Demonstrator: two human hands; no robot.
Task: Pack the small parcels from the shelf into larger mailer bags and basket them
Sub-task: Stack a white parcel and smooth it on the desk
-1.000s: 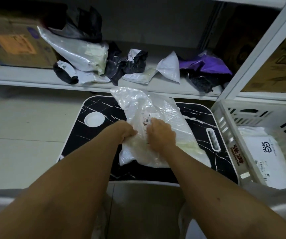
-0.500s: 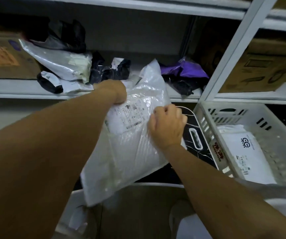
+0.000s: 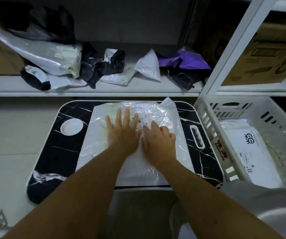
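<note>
Left hand (image 3: pixel 121 131): flat, fingers straight and spread, palm pressing down on the mailer bag; it grips nothing.
Right hand (image 3: pixel 158 141): lying on the bag just beside the left hand, fingers loosely bent with the tips on the plastic; whether they pinch the plastic cannot be told.
Mailer bag (image 3: pixel 164 114): large, white and partly see-through, lying flat across the middle of the bench under both hands, with a printed label showing near the fingertips.
Bench (image 3: pixel 66 152): small, black with white marble veining and a pale rim, a round white recess to the left of the bag and a slot to its right.
Shelf (image 3: pixel 121 88): behind the bench, carrying loose small parcels in white, black and purple.
Basket (image 3: pixel 206 118): white, slatted plastic, touching the bench's right side.
Packed white parcel (image 3: pixel 252 152): lies flat inside the basket, a black logo on it.
Cardboard box (image 3: pixel 269 54): on the shelf bay above the basket.
</note>
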